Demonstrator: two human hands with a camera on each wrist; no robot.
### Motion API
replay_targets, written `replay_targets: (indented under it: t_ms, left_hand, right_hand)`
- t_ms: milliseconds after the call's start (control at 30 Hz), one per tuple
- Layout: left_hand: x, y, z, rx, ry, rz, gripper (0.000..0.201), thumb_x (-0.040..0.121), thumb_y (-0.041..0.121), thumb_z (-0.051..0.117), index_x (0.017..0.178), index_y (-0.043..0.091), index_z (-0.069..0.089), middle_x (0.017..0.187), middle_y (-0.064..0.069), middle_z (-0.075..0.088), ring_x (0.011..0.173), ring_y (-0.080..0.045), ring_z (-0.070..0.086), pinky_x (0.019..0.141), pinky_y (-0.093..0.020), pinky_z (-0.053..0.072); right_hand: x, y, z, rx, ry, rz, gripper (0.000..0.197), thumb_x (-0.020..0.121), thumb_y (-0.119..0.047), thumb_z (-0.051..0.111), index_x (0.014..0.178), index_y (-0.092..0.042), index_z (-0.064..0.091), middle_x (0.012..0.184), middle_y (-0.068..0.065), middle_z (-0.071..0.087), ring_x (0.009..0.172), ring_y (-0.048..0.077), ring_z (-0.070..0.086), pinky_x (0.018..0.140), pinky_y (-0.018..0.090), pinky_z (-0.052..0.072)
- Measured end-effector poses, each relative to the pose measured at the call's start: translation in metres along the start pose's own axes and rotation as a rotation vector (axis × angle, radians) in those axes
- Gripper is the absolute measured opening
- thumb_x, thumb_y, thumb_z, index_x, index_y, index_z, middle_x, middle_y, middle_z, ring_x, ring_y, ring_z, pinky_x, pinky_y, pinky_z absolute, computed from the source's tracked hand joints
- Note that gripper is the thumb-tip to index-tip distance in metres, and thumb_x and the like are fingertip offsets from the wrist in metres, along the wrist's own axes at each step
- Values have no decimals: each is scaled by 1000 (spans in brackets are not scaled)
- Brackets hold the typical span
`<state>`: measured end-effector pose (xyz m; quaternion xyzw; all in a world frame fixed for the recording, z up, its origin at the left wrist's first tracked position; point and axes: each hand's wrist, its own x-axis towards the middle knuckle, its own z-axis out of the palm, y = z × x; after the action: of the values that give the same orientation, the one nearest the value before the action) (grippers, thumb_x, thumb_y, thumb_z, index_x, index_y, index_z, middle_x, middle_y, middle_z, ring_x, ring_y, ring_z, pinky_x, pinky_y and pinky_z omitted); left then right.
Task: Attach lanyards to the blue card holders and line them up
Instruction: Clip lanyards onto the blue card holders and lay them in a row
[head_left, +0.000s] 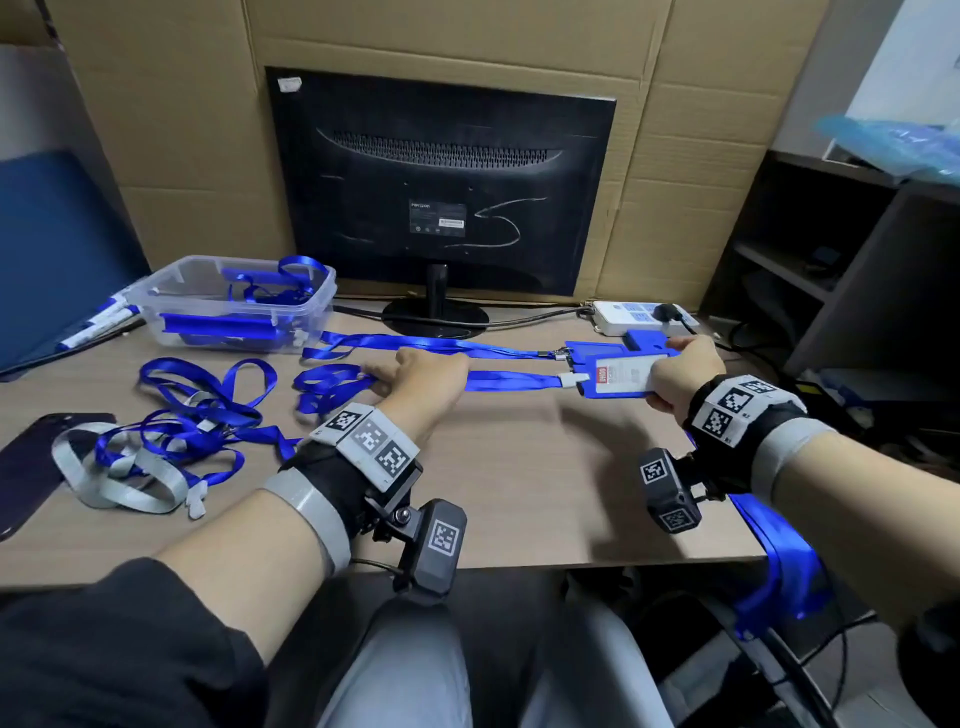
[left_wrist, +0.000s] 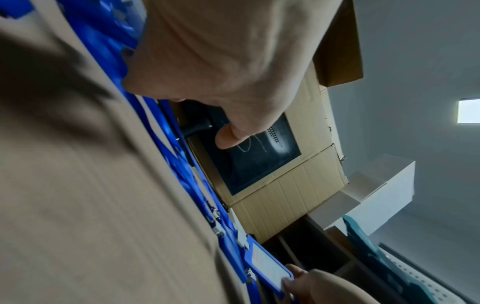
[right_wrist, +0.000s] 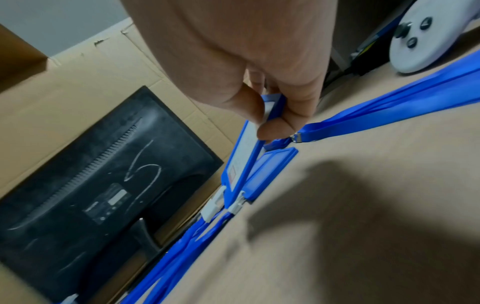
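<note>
A blue card holder (head_left: 618, 382) with a white card in it lies at the right of the table, tilted up in the right wrist view (right_wrist: 246, 160). My right hand (head_left: 675, 374) pinches its far end between thumb and fingers (right_wrist: 272, 127). A white clip joins it to a blue lanyard (head_left: 514, 381), stretched out to the left. My left hand (head_left: 395, 376) rests flat on that strap near its loop, thumb free (left_wrist: 226, 137). Just behind lies a second blue holder (head_left: 584, 349) with its own straight lanyard (head_left: 441, 343).
A clear plastic box (head_left: 234, 301) with more lanyards and holders stands at the back left. Loose blue lanyards (head_left: 182, 415) and a grey one (head_left: 104, 478) lie tangled at the left. A monitor (head_left: 441, 182) and power strip (head_left: 639, 317) stand behind. Another blue lanyard (head_left: 779, 545) hangs over the front edge.
</note>
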<state>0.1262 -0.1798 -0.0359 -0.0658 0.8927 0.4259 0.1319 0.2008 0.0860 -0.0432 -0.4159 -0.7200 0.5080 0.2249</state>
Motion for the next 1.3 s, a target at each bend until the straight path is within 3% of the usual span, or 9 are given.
replay_targets:
  t_ms: [100, 233, 300, 467, 567, 667, 800, 1067, 1300]
  left_hand:
    - [8, -8, 7, 41, -46, -103, 75, 94, 34, 60, 154, 7, 25, 168, -30, -1, 153, -50, 11, 125, -53, 15]
    - [16, -24, 19, 21, -73, -95, 97, 69, 49, 58, 153, 10, 30, 156, -24, 21, 137, -50, 35, 116, -55, 34]
    - [18, -27, 21, 5, -66, -86, 96, 65, 49, 56, 151, 11, 33, 152, -22, 25, 135, -49, 37, 114, -55, 36]
    - [23, -24, 21, 27, -44, -109, 94, 80, 47, 63, 157, 11, 23, 165, -24, 7, 147, -54, 19, 121, -59, 26]
    - [31, -22, 18, 42, -20, -126, 89, 87, 45, 66, 157, 12, 22, 167, -24, 1, 150, -52, 14, 122, -58, 23]
    - [39, -28, 14, 43, -22, -120, 92, 87, 45, 65, 159, 13, 18, 168, -23, -1, 151, -51, 12, 123, -59, 22]
    - [45, -34, 8, 33, 10, -115, 88, 89, 42, 65, 159, 12, 20, 168, -22, 3, 153, -47, 10, 124, -57, 19]
    - [63, -51, -7, -12, 125, -139, 78, 91, 38, 62, 150, 0, 28, 156, -21, 26, 144, -39, 27, 117, -44, 27]
    - [73, -49, -14, -5, 151, -201, 93, 88, 41, 67, 155, -1, 19, 163, -24, 15, 151, -43, 19, 123, -53, 24]
  right_hand:
    - [7, 15, -3, -75, 36, 92, 49, 89, 2, 59, 133, -17, 47, 117, 10, 49, 99, 32, 59, 59, 41, 60]
    - [25, 37, -2, -183, 36, 125, 63, 70, -4, 71, 126, -21, 50, 101, 7, 56, 102, 33, 65, 79, 56, 62]
    - [28, 44, -2, -204, 17, 121, 54, 78, 3, 70, 121, -23, 50, 92, 5, 52, 100, 32, 62, 82, 55, 62]
    - [9, 38, -5, -457, -5, 43, 59, 72, -10, 83, 124, -13, 55, 106, 8, 61, 94, 28, 62, 84, 39, 57]
    - [3, 35, -5, -588, -36, 6, 62, 73, -27, 89, 124, -12, 55, 112, 8, 62, 104, 31, 61, 91, 38, 54]
    - [2, 36, 9, -721, -85, -22, 95, 61, -57, 90, 135, -12, 52, 131, 12, 59, 118, 32, 59, 97, 39, 52]
    - [-4, 38, 30, -933, -123, -24, 96, 48, -89, 73, 109, -16, 61, 118, 13, 58, 110, 33, 54, 99, 42, 50]
    - [3, 34, 38, -1083, -154, -40, 71, 55, -83, 68, 89, -21, 73, 101, 13, 58, 86, 27, 50, 74, 34, 49]
    - [0, 32, 31, -1052, -168, -42, 56, 75, -69, 73, 82, -16, 57, 81, 7, 57, 67, 21, 49, 62, 28, 44]
